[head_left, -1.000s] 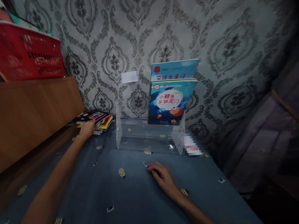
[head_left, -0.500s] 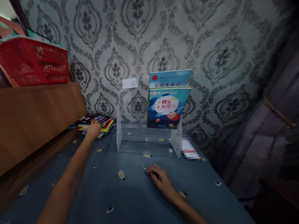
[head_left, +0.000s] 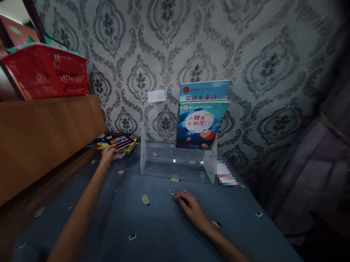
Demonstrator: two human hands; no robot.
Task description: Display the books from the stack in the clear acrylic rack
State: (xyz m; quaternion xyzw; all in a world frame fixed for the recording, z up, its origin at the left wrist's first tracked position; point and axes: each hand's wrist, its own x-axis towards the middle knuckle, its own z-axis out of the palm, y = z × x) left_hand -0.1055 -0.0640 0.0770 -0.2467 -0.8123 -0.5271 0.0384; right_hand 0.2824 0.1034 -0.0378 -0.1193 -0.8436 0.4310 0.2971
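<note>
At the far left of the cloth, my left hand (head_left: pixel 107 155) is closed on the near edge of a black book (head_left: pixel 120 141) with a colourful cover. That book lies tilted on top of a pile of books (head_left: pixel 130 147) with yellow and white edges. My right hand (head_left: pixel 191 206) rests on the cloth with nothing in it, its fingers loosely curved and the thumb apart. Beyond it stands a clear acrylic book rack (head_left: pixel 177 170). At the rack's right side, a blue picture book (head_left: pixel 200 125) leans in front of another blue book (head_left: pixel 205 90).
A red plastic basket (head_left: pixel 45 71) sits on a wooden cabinet (head_left: pixel 43 141) at the left. Patterned wallpaper (head_left: pixel 170 37) rises behind the rack, bearing a white sticker (head_left: pixel 156 96). A blurred-out white item (head_left: pixel 225 173) lies right of the rack. Dark curtains (head_left: pixel 311 159) hang at the right.
My left hand has moved from the top of the pile to the near edge of the black book, whose cover now shows more. My right hand stays put; the view has shifted slightly.
</note>
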